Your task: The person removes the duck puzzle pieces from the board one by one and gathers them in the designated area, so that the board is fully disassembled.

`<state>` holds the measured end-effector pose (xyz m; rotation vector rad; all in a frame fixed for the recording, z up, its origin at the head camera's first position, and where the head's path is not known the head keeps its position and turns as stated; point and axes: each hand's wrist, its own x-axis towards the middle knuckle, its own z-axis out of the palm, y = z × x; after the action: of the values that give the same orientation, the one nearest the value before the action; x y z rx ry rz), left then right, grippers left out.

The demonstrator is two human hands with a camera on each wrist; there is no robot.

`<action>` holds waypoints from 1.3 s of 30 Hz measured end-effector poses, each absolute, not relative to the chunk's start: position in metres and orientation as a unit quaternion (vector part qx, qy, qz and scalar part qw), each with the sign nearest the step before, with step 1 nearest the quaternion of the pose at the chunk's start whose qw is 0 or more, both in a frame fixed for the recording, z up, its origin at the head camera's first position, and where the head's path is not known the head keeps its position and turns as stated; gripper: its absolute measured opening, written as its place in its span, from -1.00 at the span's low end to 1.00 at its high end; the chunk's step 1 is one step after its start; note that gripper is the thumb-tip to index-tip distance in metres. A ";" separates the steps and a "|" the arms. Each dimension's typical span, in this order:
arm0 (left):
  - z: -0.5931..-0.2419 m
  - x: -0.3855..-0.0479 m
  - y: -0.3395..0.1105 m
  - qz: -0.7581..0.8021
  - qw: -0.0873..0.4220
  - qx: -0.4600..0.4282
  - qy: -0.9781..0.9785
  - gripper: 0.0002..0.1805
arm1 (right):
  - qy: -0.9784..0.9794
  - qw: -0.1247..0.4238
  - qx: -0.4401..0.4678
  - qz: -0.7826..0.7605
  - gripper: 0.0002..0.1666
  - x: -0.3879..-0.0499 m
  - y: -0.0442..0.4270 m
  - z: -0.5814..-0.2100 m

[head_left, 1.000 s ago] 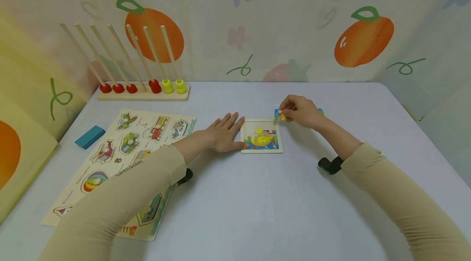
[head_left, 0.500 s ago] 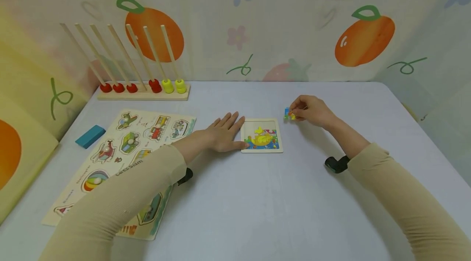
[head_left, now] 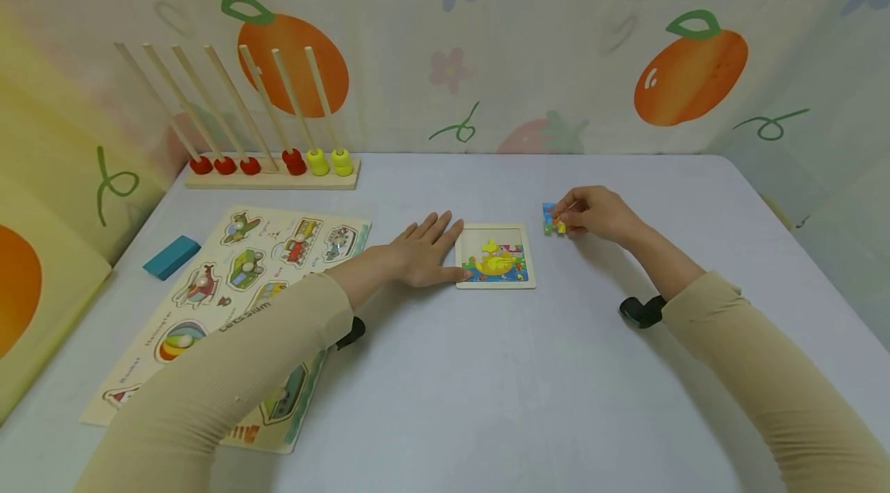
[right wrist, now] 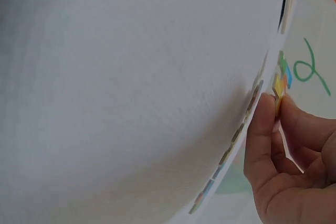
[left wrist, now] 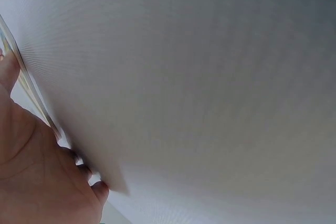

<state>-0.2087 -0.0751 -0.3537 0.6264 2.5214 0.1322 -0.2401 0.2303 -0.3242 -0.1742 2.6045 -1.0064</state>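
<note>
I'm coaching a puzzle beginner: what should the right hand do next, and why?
Probably carry the puzzle piece leftward over the tray: the right hand pinches it, the tray's far part shows no pieces, and the left hand lies at the tray's left side.

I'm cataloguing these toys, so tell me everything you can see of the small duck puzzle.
The small duck puzzle is a thin, nearly square tray with a pale, wood-looking rim. Pieces fill its lower part, showing a yellow duck with blue, green and pink around it; the upper part is bare and pale. It lies flat on the white table, and the thumb of the person's left grip touches its lower left side.
</note>
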 end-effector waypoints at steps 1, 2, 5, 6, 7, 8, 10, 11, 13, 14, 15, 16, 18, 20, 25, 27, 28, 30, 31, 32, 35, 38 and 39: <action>-0.353 -0.208 -0.075 0.047 0.268 0.232 0.934 0.03 | 0.915 0.175 -0.061 -0.357 -0.72 -0.240 0.230 -0.324; -0.353 -0.208 -0.075 0.046 0.267 0.232 0.934 0.03 | 0.913 0.179 -0.061 -0.360 -0.71 -0.240 0.231 -0.325; -0.350 -0.205 -0.074 0.046 0.268 0.232 0.934 0.03 | 0.908 0.187 -0.062 -0.369 -0.71 -0.239 0.230 -0.325; -0.348 -0.204 -0.074 0.049 0.268 0.233 0.934 0.02 | 0.907 0.189 -0.063 -0.371 -0.71 -0.239 0.230 -0.326; -0.347 -0.204 -0.074 0.049 0.270 0.232 0.933 0.02 | 0.907 0.190 -0.064 -0.371 -0.72 -0.239 0.230 -0.326; -0.347 -0.203 -0.074 0.049 0.270 0.232 0.933 0.02 | 0.907 0.190 -0.065 -0.371 -0.72 -0.239 0.230 -0.327; -0.346 -0.204 -0.074 0.047 0.272 0.231 0.933 0.02 | 0.907 0.190 -0.067 -0.370 -0.72 -0.239 0.231 -0.328; -0.347 -0.204 -0.073 0.046 0.272 0.231 0.933 0.02 | 0.907 0.190 -0.068 -0.369 -0.72 -0.239 0.231 -0.328; -0.348 -0.205 -0.073 0.042 0.273 0.229 0.933 0.02 | 0.908 0.191 -0.068 -0.366 -0.72 -0.239 0.232 -0.329; -0.348 -0.205 -0.073 0.044 0.271 0.231 0.933 0.02 | 0.909 0.191 -0.068 -0.364 -0.72 -0.239 0.232 -0.329; -0.348 -0.205 -0.073 0.043 0.271 0.231 0.934 0.02 | 0.909 0.190 -0.068 -0.364 -0.72 -0.238 0.232 -0.329; -0.348 -0.205 -0.073 0.042 0.271 0.230 0.934 0.02 | 0.910 0.190 -0.067 -0.362 -0.71 -0.238 0.232 -0.329; -0.348 -0.205 -0.073 0.043 0.270 0.231 0.934 0.02 | 0.913 0.187 -0.066 -0.357 -0.72 -0.237 0.232 -0.328; -0.349 -0.205 -0.073 0.042 0.270 0.231 0.934 0.02 | 0.915 0.185 -0.065 -0.352 -0.72 -0.237 0.232 -0.327; -0.351 -0.208 -0.073 0.038 0.270 0.230 0.934 0.03 | 0.920 0.181 -0.061 -0.342 -0.73 -0.237 0.232 -0.328; -0.351 -0.208 -0.073 0.039 0.270 0.229 0.934 0.03 | 0.922 0.177 -0.059 -0.339 -0.73 -0.236 0.232 -0.328; -0.351 -0.208 -0.073 0.039 0.270 0.229 0.934 0.03 | 0.923 0.175 -0.058 -0.339 -0.73 -0.237 0.232 -0.328; -0.351 -0.208 -0.073 0.041 0.271 0.229 0.934 0.03 | 0.924 0.171 -0.054 -0.337 -0.73 -0.237 0.232 -0.329; -0.351 -0.208 -0.073 0.043 0.271 0.229 0.934 0.03 | 0.925 0.169 -0.053 -0.337 -0.73 -0.238 0.232 -0.330; -0.351 -0.208 -0.073 0.045 0.271 0.229 0.934 0.03 | 0.925 0.167 -0.051 -0.336 -0.73 -0.238 0.232 -0.330; -0.352 -0.208 -0.073 0.047 0.270 0.228 0.934 0.03 | 0.929 0.162 -0.047 -0.330 -0.72 -0.239 0.231 -0.331; -0.352 -0.208 -0.074 0.050 0.268 0.229 0.935 0.03 | 0.932 0.158 -0.047 -0.322 -0.71 -0.239 0.230 -0.331; -0.353 -0.208 -0.074 0.050 0.268 0.228 0.935 0.03 | 0.933 0.157 -0.047 -0.319 -0.71 -0.239 0.230 -0.330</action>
<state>-0.2082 -0.0742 -0.3527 0.6155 2.5216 0.1355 -0.2392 0.2296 -0.3305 -0.1355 2.6716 -0.9131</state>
